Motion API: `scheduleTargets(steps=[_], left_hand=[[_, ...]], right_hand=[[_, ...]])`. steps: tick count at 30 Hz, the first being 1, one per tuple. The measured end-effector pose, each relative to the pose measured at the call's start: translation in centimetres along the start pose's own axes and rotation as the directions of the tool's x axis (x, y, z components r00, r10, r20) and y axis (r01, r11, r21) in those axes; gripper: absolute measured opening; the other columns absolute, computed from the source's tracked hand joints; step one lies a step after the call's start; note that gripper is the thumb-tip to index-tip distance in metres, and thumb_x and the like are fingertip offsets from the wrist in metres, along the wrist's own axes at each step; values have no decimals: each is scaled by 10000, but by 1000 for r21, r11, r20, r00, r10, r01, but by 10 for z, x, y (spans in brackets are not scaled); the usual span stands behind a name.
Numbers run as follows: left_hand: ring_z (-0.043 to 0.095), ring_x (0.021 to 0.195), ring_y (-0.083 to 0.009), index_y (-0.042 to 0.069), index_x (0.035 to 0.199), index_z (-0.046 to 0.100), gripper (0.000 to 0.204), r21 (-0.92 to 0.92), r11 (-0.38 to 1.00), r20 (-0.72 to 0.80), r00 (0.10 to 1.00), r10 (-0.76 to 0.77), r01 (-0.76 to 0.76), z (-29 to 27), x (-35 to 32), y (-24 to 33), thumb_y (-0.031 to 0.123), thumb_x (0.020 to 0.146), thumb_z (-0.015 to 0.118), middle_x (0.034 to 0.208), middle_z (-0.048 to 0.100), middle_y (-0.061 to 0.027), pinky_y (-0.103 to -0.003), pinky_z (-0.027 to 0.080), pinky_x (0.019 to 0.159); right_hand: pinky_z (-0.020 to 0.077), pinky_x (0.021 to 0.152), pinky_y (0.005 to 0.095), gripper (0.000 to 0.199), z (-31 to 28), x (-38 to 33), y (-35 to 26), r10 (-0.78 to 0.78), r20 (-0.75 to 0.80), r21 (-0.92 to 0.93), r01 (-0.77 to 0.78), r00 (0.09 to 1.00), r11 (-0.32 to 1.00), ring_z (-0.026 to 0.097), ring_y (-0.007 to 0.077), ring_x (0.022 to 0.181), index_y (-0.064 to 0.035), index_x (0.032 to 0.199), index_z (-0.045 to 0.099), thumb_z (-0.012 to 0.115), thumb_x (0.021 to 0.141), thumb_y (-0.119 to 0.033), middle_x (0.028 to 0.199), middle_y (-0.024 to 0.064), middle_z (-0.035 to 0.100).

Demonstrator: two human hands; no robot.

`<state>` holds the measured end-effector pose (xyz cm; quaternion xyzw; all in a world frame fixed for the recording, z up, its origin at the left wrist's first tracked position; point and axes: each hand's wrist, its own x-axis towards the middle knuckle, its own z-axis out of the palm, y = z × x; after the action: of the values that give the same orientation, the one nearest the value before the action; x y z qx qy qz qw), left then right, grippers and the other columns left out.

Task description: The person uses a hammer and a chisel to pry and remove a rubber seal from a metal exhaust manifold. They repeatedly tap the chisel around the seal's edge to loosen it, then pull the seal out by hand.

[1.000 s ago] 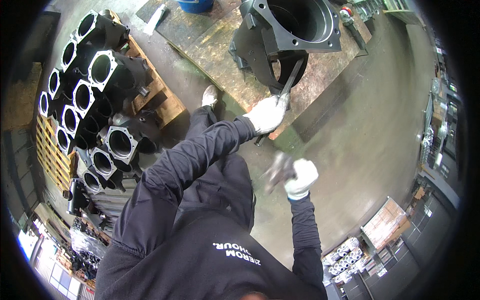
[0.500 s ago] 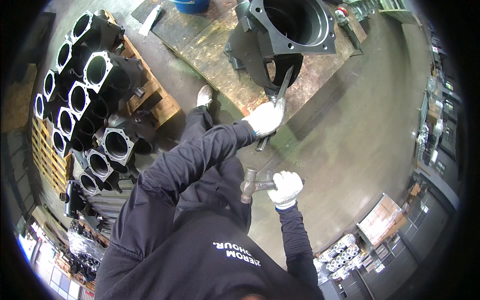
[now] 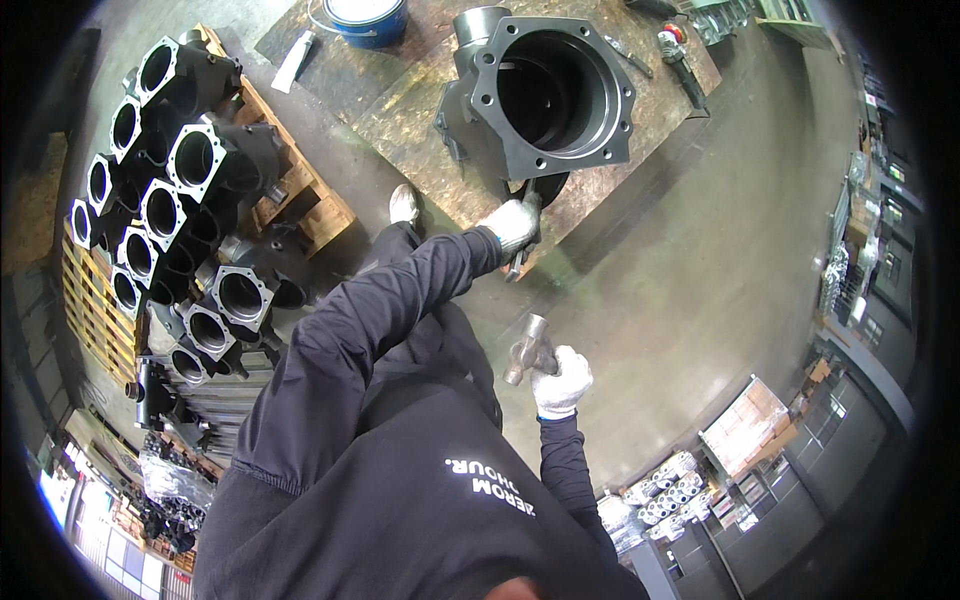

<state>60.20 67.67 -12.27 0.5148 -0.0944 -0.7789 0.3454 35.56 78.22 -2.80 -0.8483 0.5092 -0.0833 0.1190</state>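
1. Head view, upper centre: the black flanged casting (image 3: 515,150) sits on the worktop (image 3: 405,105). Its flange and round bore now face the camera more squarely than half a second ago, and a short pipe stub shows at its upper left. Whether the casting turned or the head moved, I cannot tell.

2. Head view, just below the casting: the left hand (image 3: 512,226), gloved, is closed around a metal bar tool (image 3: 515,267). The tool's upper part, plain against the side opening before, is now mostly hidden at the flange's lower edge, so I cannot tell whether its tip touches the casting.

3. Head view, lower right of centre: the right hand (image 3: 563,384), also gloved, is clamped on the handle of a hammer (image 3: 528,345). Its head has tipped upward since the last picture and is clear of the bar tool: at this instant no blow is landing.

4. Head view, surroundings: a blue bucket (image 3: 370,32) and a white tube (image 3: 293,62) lie toward the upper left; a handheld power tool (image 3: 684,72) lies at the worktop's right edge. Similar castings (image 3: 240,160) stand in rows at the left.
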Motion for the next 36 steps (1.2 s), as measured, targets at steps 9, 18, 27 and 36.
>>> scheduleTargets(steps=[9,18,27,36], left_hand=[[684,681,-296,-21,1100,524,526,-447,893,13,998,-55,55,79,-35,-32,480,1054,371,788,648,-151,-429,589,666],[620,1085,-265,-17,1320,525,543,-26,965,103,959,263,-262,124,-13,-49,443,1069,382,1193,641,-145,-366,464,992],[531,1227,-346,29,1225,590,457,955,-183,-92,820,565,233,115,-58,-14,184,797,628,1266,580,-177,-456,415,1047],[623,1127,-347,50,1034,704,238,843,-466,-156,951,268,270,45,13,40,112,839,583,1156,666,-177,-440,531,883]], right_hand=[[308,448,257,334,-40,32,-14,627,559,557,-806,542,200,383,45,480,-42,1149,680,629,963,-314,674,57,667],[323,466,210,436,-61,74,76,244,766,596,-799,595,80,425,24,522,52,1236,618,724,851,-123,679,-49,540],[299,461,203,492,-93,76,229,131,775,609,-786,618,103,388,23,509,46,1300,595,700,870,-169,693,-64,503],[263,419,226,247,-96,49,287,330,774,576,-817,541,-13,374,21,455,-3,985,684,708,834,-197,601,-68,465]])
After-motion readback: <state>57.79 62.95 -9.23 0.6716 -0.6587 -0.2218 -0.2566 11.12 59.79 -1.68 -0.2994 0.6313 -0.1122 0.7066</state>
